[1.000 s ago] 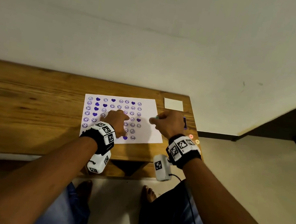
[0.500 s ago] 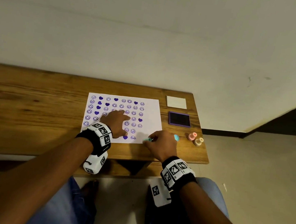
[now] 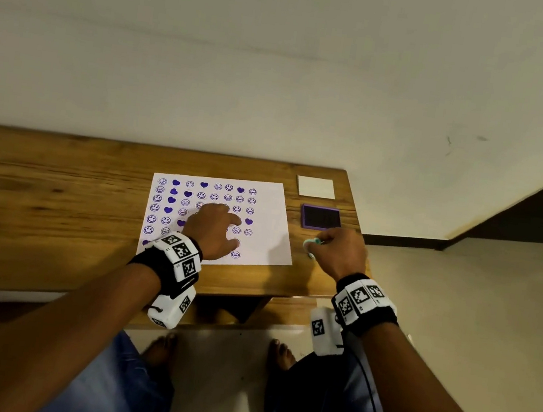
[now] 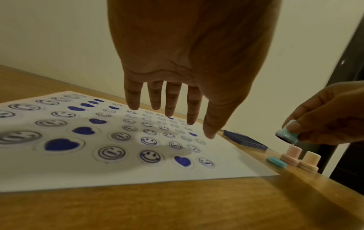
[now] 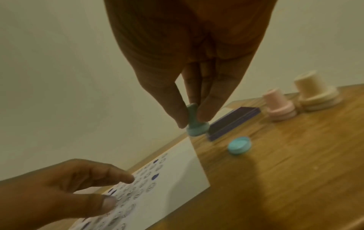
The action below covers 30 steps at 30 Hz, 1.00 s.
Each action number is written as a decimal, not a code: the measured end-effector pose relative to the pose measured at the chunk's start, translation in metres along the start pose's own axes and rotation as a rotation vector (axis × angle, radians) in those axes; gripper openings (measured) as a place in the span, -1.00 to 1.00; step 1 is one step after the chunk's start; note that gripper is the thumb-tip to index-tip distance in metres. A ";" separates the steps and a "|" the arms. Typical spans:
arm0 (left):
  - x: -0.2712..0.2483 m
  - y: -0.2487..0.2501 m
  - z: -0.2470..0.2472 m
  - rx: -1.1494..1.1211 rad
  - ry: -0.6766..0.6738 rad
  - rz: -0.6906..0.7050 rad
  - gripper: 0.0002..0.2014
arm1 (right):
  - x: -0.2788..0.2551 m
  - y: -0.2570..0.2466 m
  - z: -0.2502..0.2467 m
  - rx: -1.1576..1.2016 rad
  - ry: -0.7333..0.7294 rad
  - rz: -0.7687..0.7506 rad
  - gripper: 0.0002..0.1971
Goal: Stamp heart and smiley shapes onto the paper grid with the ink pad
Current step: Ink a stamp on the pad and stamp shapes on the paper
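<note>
A white paper grid (image 3: 272, 213) covered with purple hearts and smileys lies on the wooden table (image 3: 57, 198). My left hand (image 3: 225, 231) rests on it with straight, spread fingers (image 4: 169, 109). Right of the paper, my right hand (image 3: 318, 246) pinches a small teal stamp (image 5: 196, 124) by its stem between thumb and fingers and holds it just above the table, its inked face (image 4: 285, 138) turned down. The purple ink pad (image 3: 321, 218) lies open just beyond that hand. The teal stamp's cap (image 5: 239, 144) lies on the wood beside it.
A pink stamp (image 5: 277, 105) and a cream stamp (image 5: 313, 91) stand near the table's right edge; my right hand hides them in the head view. A white square card (image 3: 315, 186) lies beyond the ink pad. The table ends close to the right, with floor below.
My right hand has carried the teal stamp from the paper's lower right edge rightward, off the paper and nearer the ink pad. My left hand stays on the paper.
</note>
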<state>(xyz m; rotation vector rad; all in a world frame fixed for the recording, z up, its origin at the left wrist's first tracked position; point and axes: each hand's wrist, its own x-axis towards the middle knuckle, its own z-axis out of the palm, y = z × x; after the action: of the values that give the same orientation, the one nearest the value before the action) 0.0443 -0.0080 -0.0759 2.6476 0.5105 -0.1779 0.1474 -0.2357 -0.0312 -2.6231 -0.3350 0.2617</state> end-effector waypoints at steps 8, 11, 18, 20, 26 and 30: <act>-0.005 0.023 0.022 0.098 -0.040 0.026 -0.45 | 0.016 0.027 0.011 -0.043 -0.025 0.071 -0.79; -0.008 0.023 0.027 0.123 -0.054 0.028 -0.43 | 0.019 0.028 0.020 -0.047 -0.020 0.058 -0.81; -0.010 0.021 0.031 0.098 -0.033 0.029 -0.44 | 0.024 0.029 0.027 -0.073 0.000 0.059 -0.81; -0.010 0.020 0.031 0.098 -0.030 0.029 -0.43 | 0.025 0.030 0.028 -0.074 0.004 0.058 -0.81; -0.012 0.020 0.031 0.093 -0.022 0.027 -0.43 | 0.027 0.030 0.028 -0.094 -0.005 0.061 -0.78; -0.012 0.020 0.031 0.081 -0.027 0.015 -0.42 | 0.027 0.028 0.029 -0.136 -0.008 0.054 -0.79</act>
<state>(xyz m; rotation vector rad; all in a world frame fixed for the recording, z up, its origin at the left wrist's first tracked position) 0.0395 -0.0420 -0.0936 2.7227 0.4836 -0.2333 0.1715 -0.2393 -0.0733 -2.7690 -0.2949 0.2762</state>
